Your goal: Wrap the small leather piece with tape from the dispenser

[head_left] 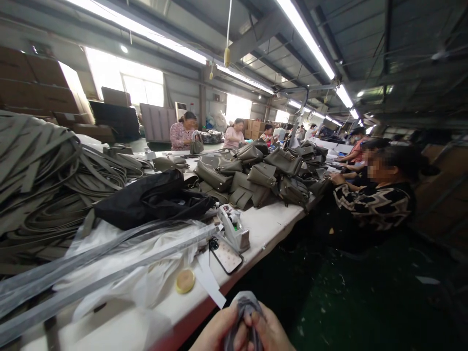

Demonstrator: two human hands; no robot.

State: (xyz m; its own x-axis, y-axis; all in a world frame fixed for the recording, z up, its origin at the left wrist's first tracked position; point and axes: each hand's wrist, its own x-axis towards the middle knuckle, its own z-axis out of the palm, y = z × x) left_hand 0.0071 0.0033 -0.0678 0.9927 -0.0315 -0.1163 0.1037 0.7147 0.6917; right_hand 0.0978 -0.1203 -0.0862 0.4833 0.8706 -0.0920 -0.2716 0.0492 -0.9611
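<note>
At the bottom edge of the head view my left hand (pixel 214 331) and my right hand (pixel 272 331) meet, both pinching a small grey folded strip (pixel 244 309) that sticks up between the thumbs. They are held off the near edge of the long white table (pixel 263 226), over the dark floor. Closest to them on the table lie a white paper strip (pixel 210 282), a round yellow disc (pixel 185 281) and a phone (pixel 226 255).
Clear plastic sleeves (pixel 109 263), a black bag (pixel 153 197) and a pile of olive straps (pixel 44 180) cover the table's left. Olive handbags (pixel 263 175) are heaped mid-table. A seated person (pixel 376 200) works at the right side; others sit farther back. A small white device (pixel 234 226) stands near the phone.
</note>
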